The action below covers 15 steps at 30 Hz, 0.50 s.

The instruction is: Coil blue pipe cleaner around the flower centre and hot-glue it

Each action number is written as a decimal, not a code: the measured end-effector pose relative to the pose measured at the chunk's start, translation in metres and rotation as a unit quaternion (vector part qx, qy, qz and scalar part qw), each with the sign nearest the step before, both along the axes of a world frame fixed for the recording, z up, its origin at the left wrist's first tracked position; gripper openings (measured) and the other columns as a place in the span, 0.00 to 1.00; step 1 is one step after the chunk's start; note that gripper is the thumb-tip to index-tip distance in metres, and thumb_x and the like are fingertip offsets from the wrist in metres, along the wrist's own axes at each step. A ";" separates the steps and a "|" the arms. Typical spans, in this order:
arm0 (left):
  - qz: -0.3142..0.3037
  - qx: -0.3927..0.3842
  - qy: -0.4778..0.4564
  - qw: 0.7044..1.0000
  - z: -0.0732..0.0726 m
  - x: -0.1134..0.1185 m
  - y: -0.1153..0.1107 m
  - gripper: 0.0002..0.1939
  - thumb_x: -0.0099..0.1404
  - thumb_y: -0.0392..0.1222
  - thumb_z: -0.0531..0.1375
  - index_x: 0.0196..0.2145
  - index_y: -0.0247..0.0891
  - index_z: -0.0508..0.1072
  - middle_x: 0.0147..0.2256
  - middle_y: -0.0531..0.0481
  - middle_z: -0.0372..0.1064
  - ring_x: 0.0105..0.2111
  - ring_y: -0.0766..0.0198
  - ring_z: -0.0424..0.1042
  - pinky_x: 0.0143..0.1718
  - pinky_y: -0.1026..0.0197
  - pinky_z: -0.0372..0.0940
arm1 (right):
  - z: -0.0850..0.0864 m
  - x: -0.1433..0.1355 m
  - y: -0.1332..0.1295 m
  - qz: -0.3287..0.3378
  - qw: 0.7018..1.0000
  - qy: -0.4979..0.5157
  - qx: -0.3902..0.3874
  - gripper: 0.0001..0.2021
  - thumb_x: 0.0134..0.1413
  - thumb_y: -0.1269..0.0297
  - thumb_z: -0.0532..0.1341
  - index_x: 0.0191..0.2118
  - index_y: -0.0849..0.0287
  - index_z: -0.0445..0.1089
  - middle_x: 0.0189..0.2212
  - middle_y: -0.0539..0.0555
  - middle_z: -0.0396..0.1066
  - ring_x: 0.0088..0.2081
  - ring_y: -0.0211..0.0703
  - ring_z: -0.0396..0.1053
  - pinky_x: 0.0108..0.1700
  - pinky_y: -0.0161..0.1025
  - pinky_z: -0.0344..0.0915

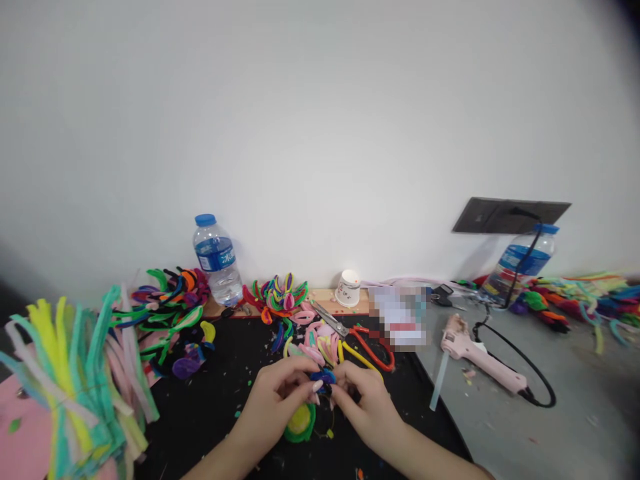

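Both hands meet over the black mat [200,413] at the lower middle. My left hand [277,393] is closed, thumb and fingers pinching a small blue and black fuzzy pipe-cleaner piece [323,381]. From the other side my right hand [364,395] grips the same piece between thumb and fingertips. Fingers cover much of it, so its full shape is hidden. Beneath my left hand lies a round green and yellow fuzzy piece [300,423]. Just beyond the hands are pink and pale pipe-cleaner loops [320,341] and red-handled scissors [373,347].
A bundle of pastel pipe cleaners [83,393] lies at the left. Water bottles [216,260] stand near the wall, with a paper cup [348,288] between. A pink glue gun [483,360] with a black cord rests on the grey table [560,433] at right.
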<state>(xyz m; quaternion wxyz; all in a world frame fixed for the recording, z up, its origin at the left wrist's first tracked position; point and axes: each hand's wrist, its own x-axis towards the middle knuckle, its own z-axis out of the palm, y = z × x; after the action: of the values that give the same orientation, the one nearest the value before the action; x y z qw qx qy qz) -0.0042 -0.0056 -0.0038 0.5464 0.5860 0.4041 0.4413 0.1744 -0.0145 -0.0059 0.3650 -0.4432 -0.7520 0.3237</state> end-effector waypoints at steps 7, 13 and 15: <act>0.003 0.012 0.017 1.000 -0.002 -0.001 0.000 0.06 0.55 0.37 0.61 0.33 0.37 0.73 0.21 0.52 0.71 0.23 0.63 0.71 0.27 0.63 0.66 | -0.002 0.000 -0.001 -0.001 1.000 0.000 0.010 0.06 0.55 0.69 0.55 0.28 0.59 0.64 0.19 0.46 0.62 0.20 0.34 0.59 0.24 0.30 0.56; 0.014 0.029 0.040 0.999 0.001 -0.001 -0.001 0.06 0.55 0.36 0.61 0.33 0.37 0.73 0.23 0.52 0.70 0.23 0.64 0.70 0.27 0.65 0.66 | -0.002 0.001 0.001 -0.001 1.000 0.002 0.006 0.06 0.55 0.70 0.55 0.28 0.60 0.64 0.19 0.47 0.62 0.20 0.34 0.59 0.24 0.30 0.55; 0.020 0.044 0.046 0.998 0.002 0.000 -0.001 0.05 0.55 0.35 0.61 0.32 0.38 0.73 0.25 0.52 0.71 0.23 0.65 0.70 0.26 0.66 0.66 | -0.002 0.001 0.001 -0.002 1.000 -0.001 0.005 0.06 0.55 0.70 0.55 0.28 0.60 0.64 0.19 0.47 0.62 0.20 0.34 0.59 0.24 0.30 0.55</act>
<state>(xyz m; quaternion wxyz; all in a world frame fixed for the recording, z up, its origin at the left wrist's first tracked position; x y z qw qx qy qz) -0.0046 -0.0066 -0.0013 0.4920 0.6209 0.4202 0.4425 0.1750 -0.0138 -0.0080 0.3667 -0.4431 -0.7533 0.3188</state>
